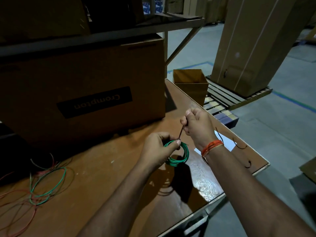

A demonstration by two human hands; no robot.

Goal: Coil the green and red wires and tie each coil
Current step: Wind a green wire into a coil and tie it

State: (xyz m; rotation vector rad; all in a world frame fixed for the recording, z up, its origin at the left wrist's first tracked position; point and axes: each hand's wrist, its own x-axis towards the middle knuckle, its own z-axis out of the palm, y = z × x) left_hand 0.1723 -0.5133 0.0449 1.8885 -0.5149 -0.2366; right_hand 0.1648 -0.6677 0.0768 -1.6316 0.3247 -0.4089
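One large Crompton carton (82, 93) backs our table (102, 177); loose green and red wires (42, 183) lie uncoiled at its left. Our left hand (159, 151) pinches the green coil (179, 155), and our right hand (196, 127) grips the dark tie (180, 133), so tying seems underway.

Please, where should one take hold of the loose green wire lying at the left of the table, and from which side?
Probably at the open, rounded bend of the loose green wire, coming from above and pinching with fingertips. That arc lies flat on the table with bare surface around it, whereas lower down the wire crosses the red wires and could drag them along.
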